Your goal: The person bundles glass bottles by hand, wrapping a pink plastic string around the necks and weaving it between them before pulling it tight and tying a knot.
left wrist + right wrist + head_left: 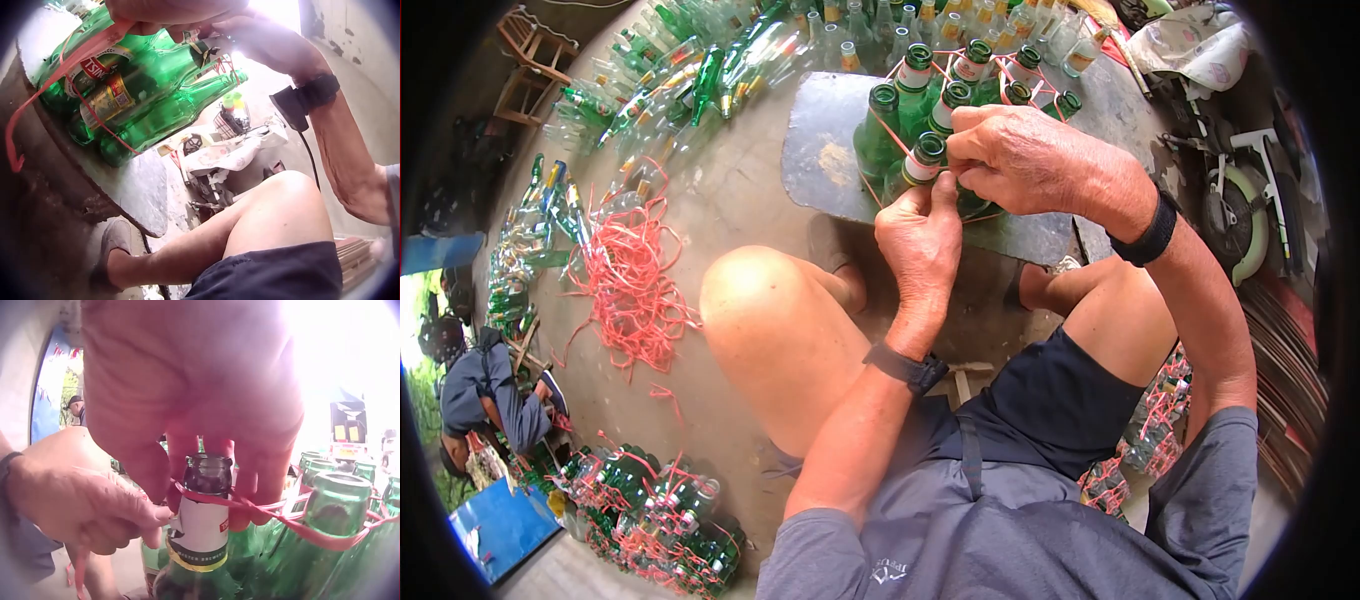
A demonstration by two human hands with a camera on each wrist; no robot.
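Observation:
Green glass beer bottles [875, 145] stand in a tight bundle on a grey board [815, 130], with pink plastic strapping [325, 542] looped round their necks. At the near side of the bundle, both hands meet at a bottle [203, 528] with a white neck label. My left hand [920, 240] pinches the strapping beside that neck, and a loose tail [37, 101] hangs below it. My right hand [1040, 160] reaches over the neck, its curled fingers gripping the strapping there; its fingertips are partly hidden behind the bottle.
Many loose bottles [690, 80] cover the floor ahead and to the left. A tangled heap of pink strapping [630, 285] lies left of my knee. Strapped bottle bundles [660, 515] stand at lower left, near another person [495, 390]. A wheeled vehicle [1240, 220] is at right.

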